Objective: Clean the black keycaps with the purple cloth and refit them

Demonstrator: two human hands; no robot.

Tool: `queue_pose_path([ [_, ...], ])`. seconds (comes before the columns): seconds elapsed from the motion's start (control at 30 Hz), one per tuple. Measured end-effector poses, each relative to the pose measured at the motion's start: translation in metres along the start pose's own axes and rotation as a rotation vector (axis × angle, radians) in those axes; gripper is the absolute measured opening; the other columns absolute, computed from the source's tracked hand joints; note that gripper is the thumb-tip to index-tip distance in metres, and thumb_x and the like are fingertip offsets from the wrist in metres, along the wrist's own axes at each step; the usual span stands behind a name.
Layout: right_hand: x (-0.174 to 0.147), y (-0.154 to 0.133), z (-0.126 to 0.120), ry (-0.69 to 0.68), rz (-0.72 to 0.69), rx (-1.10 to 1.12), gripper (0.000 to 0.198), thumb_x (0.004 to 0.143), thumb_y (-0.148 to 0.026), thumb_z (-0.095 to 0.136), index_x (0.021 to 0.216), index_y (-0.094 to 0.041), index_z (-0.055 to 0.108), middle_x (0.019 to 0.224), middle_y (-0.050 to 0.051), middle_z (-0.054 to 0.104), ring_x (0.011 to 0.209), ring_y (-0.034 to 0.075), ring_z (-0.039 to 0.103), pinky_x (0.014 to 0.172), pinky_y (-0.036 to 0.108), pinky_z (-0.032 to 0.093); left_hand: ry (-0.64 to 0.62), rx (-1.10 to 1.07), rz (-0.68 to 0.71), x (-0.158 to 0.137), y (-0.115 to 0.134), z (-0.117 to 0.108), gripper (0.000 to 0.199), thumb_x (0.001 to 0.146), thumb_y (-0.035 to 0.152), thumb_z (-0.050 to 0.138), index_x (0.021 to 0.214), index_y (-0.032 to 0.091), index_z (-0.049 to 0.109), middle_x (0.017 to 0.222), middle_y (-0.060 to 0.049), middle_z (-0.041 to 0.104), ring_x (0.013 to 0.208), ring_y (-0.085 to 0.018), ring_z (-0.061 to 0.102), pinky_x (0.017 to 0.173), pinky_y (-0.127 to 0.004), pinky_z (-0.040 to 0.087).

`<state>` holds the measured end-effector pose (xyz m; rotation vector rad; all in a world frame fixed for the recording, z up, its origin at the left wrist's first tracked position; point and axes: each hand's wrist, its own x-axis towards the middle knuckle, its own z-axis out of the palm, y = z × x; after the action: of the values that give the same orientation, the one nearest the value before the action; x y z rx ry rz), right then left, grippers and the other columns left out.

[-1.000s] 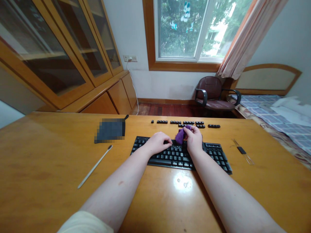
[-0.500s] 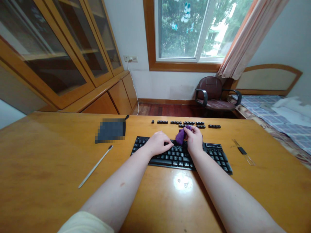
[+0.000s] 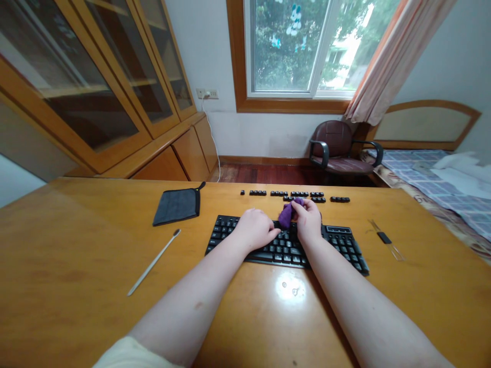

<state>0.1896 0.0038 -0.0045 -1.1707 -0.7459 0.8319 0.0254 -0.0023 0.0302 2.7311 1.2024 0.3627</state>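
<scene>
A black keyboard (image 3: pixel 343 249) lies on the wooden desk in front of me. My left hand (image 3: pixel 255 228) rests over its left-middle part, fingers bent down at the far edge and thumb on the keys; the fingertips are hidden. Between the thumb and fingers of my right hand (image 3: pixel 309 221), a bunched purple cloth (image 3: pixel 286 216) is pinched, touching the keyboard's upper rows. The right forearm covers some keys. Just beyond the keyboard, several loose black keycaps (image 3: pixel 299 193) sit in rows along the far side of the desk.
On the left are a dark grey zip pouch (image 3: pixel 177 206) and a thin white-handled brush (image 3: pixel 154 261). A wire keycap puller (image 3: pixel 384 237) with a black grip lies on the right. Behind the desk (image 3: pixel 76 255) stand a chair (image 3: pixel 333 143), a bed and a glass-fronted cabinet (image 3: pixel 126 76).
My left hand has shifted slightly to the right over the keyboard, closer to the cloth. The right hand still pinches the purple cloth at nearly the same spot.
</scene>
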Motion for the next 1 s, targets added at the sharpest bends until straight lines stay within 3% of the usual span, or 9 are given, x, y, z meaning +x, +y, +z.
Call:
queue_pose_path([
  [0.23, 0.001, 0.002, -0.001, 0.001, -0.014, -0.001, 0.022, 0.065, -0.033, 0.067, 0.074, -0.017, 0.055, 0.057, -0.003, 0.058, 0.043, 0.008, 0.043, 0.044, 0.022, 0.037, -0.008, -0.06, -0.052, 0.0, 0.0, 0.001, 0.044, 0.079, 0.055, 0.046, 0.067, 0.021, 0.072, 0.069, -0.008, 0.069, 0.074, -0.021, 0.061, 0.072, -0.032, 0.042],
  [0.47, 0.004, 0.009, -0.002, -0.018, 0.022, 0.05, 0.027, 0.064, -0.035, 0.068, 0.079, -0.018, 0.054, 0.064, -0.001, 0.063, 0.053, 0.014, 0.057, 0.05, 0.026, 0.044, -0.111, -0.051, -0.14, -0.001, 0.004, -0.006, 0.046, 0.078, 0.059, 0.043, 0.075, 0.025, 0.074, 0.076, -0.005, 0.071, 0.077, -0.021, 0.063, 0.068, -0.029, 0.043],
  [0.63, 0.003, 0.007, -0.002, -0.017, 0.015, 0.04, 0.025, 0.065, -0.034, 0.068, 0.078, -0.017, 0.054, 0.063, -0.001, 0.062, 0.054, 0.014, 0.057, 0.048, 0.024, 0.043, -0.131, -0.083, -0.17, -0.001, 0.001, -0.005, 0.037, 0.077, 0.053, 0.047, 0.076, 0.028, 0.074, 0.084, -0.005, 0.072, 0.09, -0.023, 0.063, 0.078, -0.031, 0.045],
  [0.83, 0.003, 0.007, -0.003, -0.006, -0.006, -0.004, 0.024, 0.066, -0.034, 0.067, 0.077, -0.017, 0.054, 0.057, -0.004, 0.057, 0.045, 0.01, 0.049, 0.043, 0.022, 0.037, -0.036, -0.035, -0.105, -0.001, -0.006, 0.005, 0.02, 0.073, 0.032, 0.053, 0.075, 0.027, 0.073, 0.1, -0.004, 0.07, 0.106, -0.025, 0.057, 0.098, -0.041, 0.035],
  [1.0, 0.001, 0.002, -0.001, 0.006, -0.015, -0.035, 0.023, 0.065, -0.035, 0.065, 0.075, -0.017, 0.054, 0.056, -0.005, 0.054, 0.044, 0.01, 0.046, 0.043, 0.022, 0.036, 0.09, -0.017, 0.029, -0.002, -0.003, 0.013, 0.027, 0.079, 0.03, 0.048, 0.069, 0.02, 0.071, 0.08, -0.006, 0.07, 0.081, -0.02, 0.062, 0.093, -0.04, 0.038],
])
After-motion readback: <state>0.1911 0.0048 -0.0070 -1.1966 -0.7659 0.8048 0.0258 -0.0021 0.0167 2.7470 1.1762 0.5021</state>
